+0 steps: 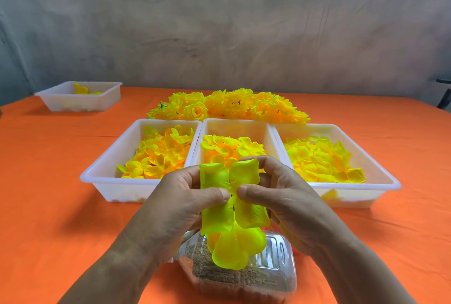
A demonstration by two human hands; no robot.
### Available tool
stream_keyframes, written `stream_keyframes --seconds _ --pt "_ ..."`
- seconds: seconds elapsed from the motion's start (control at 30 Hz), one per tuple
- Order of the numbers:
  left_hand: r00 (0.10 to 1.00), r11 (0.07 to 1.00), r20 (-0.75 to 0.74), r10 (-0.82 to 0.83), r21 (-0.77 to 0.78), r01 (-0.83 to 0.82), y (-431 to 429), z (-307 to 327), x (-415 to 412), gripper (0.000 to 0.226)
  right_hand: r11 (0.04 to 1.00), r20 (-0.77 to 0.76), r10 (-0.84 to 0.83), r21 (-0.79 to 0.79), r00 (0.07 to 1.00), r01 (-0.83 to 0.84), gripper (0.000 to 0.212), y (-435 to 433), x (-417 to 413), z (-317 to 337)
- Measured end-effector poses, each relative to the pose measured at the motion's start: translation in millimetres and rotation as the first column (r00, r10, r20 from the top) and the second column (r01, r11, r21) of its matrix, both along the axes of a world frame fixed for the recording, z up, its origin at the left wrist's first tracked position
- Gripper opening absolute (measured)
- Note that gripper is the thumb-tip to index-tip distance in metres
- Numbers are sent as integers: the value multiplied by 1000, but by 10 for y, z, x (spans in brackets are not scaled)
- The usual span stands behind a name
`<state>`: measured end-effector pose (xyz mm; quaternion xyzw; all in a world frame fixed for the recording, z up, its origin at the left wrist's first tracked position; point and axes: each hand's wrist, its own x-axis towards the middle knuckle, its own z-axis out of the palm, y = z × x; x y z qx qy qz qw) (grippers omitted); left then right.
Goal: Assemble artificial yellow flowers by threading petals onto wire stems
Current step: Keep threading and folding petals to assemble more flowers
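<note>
Centrally, the left hand (180, 203) and right hand (290, 203) both pinch 1 yellow petal piece (244, 176) between them, thumbs flanking its middle, its long axis upright, above a clear container (275, 255) on the tabletop (48, 181).

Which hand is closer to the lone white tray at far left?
Left. The left hand pinches the yellow petals on the side facing the lone tray; the right hand pinches them on the opposite side.
</note>
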<state>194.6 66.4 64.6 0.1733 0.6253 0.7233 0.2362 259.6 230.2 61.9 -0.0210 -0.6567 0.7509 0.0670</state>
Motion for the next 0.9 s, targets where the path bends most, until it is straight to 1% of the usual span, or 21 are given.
stream_keyframes --seconds 0.13,0.3,0.4,0.57,0.67,0.8,0.9 --pt "1000 1000 27 5 -20 -5 13 -8 6 22 1000 20 -5 4 1000 5 32 -7 -13 -36" --pt "999 1000 47 14 -15 -14 33 -9 -20 19 1000 15 -4 -25 1000 4 31 2 -25 -62" --pt "999 1000 44 -1 -20 2 44 -17 -27 20 1000 13 -5 -25 1000 5 34 16 -21 -68" --pt "999 1000 44 -25 -1 25 40 -28 -29 23 999 8 7 -35 1000 -7 29 20 -2 -74" --pt "999 999 16 -39 -6 39 26 -14 -22 30 1000 -7 6 -28 1000 -7 31 16 5 -61" --pt "1000 1000 12 -24 -13 24 35 -15 -29 23 999 -20 3 -43 1000 -4 31 11 1 -63" --pt "999 1000 31 -12 -25 13 49 -25 -27 24 999 -15 7 -44 1000 -8 30 14 0 -76"
